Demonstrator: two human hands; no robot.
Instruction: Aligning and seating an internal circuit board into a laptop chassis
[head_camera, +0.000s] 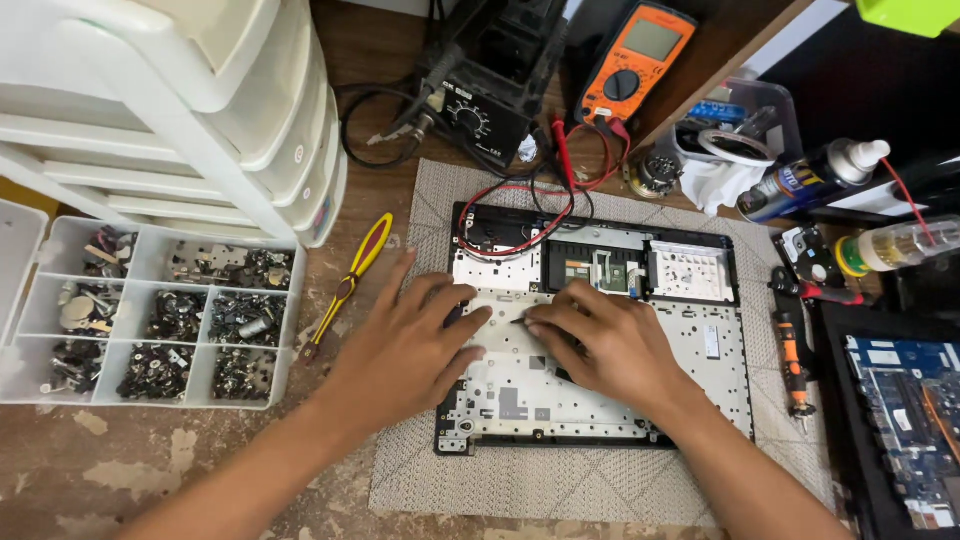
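Grey laptop palmrest shell (700, 340) lies opened, inner side up, on woven mat (560, 490), frame centre. Left hand (405, 345) flat, fingers spread on metal plate. Right hand (600, 345) pinches small dark part (519, 321). Motherboard (905, 420) already out, 3 o'clock; screw organiser (150, 310), 9 o'clock.

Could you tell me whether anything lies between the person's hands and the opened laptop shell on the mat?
Nothing visible does. The left hand and right hand both rest directly on the laptop shell, fingertips meeting near its middle. The red and black probe leads lie across its far edge, clear of both hands.
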